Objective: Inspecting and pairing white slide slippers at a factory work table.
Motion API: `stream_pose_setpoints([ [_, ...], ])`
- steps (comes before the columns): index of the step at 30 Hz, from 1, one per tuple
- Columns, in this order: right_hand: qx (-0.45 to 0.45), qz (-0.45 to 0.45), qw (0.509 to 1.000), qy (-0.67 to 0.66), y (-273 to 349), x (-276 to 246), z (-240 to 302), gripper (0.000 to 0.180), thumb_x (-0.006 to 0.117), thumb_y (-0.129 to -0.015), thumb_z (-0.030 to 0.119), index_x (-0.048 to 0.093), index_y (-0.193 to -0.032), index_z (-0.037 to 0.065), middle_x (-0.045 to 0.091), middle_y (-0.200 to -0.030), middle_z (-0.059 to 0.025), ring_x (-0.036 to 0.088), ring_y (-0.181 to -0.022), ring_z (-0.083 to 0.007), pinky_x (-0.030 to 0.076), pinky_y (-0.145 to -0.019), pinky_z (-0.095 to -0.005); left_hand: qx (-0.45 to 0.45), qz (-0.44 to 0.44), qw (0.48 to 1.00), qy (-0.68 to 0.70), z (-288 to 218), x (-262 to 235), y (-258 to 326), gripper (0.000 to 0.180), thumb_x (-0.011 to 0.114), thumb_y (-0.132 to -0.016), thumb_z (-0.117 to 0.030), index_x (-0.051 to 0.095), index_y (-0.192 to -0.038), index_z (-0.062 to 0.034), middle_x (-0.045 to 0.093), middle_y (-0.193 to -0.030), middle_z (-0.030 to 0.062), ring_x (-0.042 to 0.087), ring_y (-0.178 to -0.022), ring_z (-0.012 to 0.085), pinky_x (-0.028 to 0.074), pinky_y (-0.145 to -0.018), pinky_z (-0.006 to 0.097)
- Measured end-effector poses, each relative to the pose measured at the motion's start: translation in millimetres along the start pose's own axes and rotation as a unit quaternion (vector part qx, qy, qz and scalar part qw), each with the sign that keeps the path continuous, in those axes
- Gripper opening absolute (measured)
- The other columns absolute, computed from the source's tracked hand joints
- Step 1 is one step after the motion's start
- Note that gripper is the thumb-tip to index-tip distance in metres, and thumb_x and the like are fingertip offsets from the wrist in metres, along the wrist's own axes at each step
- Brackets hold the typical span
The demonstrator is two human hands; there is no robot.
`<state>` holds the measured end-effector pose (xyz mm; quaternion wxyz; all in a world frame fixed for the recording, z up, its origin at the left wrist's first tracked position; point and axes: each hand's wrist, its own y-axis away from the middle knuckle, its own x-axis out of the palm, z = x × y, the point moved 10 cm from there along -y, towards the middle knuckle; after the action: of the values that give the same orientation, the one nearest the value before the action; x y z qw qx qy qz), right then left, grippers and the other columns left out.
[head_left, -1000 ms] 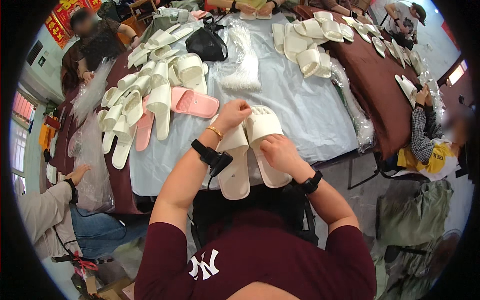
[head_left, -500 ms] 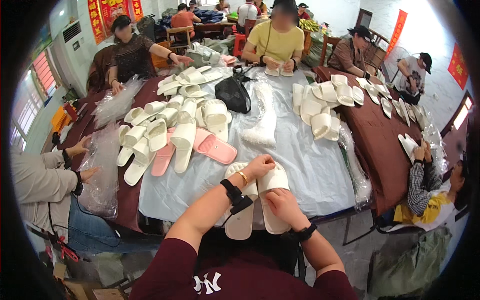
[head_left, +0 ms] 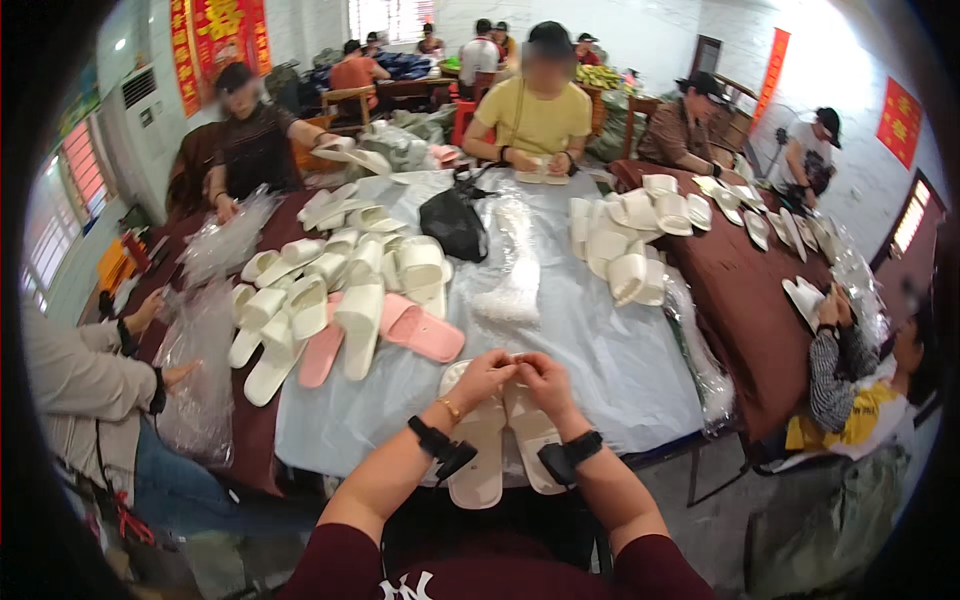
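Observation:
A pair of white slippers lies side by side at the near table edge, soles down: the left slipper (head_left: 478, 462) and the right slipper (head_left: 533, 437). My left hand (head_left: 487, 376) and my right hand (head_left: 546, 382) meet over their toe ends, fingertips pinched together and nearly touching. Whatever is between the fingers is too small to make out. My hands and wrists cover most of the straps. Left of my hands, a pink slipper (head_left: 425, 332) rests against a pile of white slippers (head_left: 358, 318).
Clear plastic packing (head_left: 508, 300) lies mid-table beside a black bag (head_left: 455, 222). More white slippers (head_left: 608, 245) are heaped at the right. Plastic bags (head_left: 195, 375) lie at the left near a person's hands. Several people work around the table; one across holds slippers (head_left: 545, 168).
My right hand has moved from the right slipper's strap up to the toe ends, meeting my left hand. My left hand has come lower in view. A person at the far left now holds up white slippers.

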<state>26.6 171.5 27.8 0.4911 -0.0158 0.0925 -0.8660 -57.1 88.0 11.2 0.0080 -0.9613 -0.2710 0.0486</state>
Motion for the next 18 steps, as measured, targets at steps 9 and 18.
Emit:
stream_pose_setpoints([
  [9,0.063,-0.06,0.995,-0.057,5,-5,-2,0.015,0.054,-0.09,0.009,0.062,-0.093,-0.002,0.066,-0.084,-0.006,0.06,-0.076,-0.0106,0.049,-0.066,-0.0244,-0.028,-0.098,0.993,0.055,-3,-19,9,0.012,0.06,-0.088,-0.014,0.064,-0.088,-0.0029,0.058,-0.076,-0.0038,0.049,-0.069,0.005,0.039,-0.06,0.02],
  [18,0.011,-0.063,0.998,-0.008,2,-5,6,0.012,0.057,-0.088,0.009,0.063,-0.093,-0.001,0.067,-0.078,-0.0055,0.063,-0.072,-0.0105,0.05,-0.065,-0.0235,-0.036,-0.12,0.986,0.112,-13,-21,10,0.016,0.064,-0.086,-0.012,0.066,-0.095,0.0006,0.064,-0.084,0.0017,0.057,-0.076,0.0077,0.046,-0.069,0.022],
])
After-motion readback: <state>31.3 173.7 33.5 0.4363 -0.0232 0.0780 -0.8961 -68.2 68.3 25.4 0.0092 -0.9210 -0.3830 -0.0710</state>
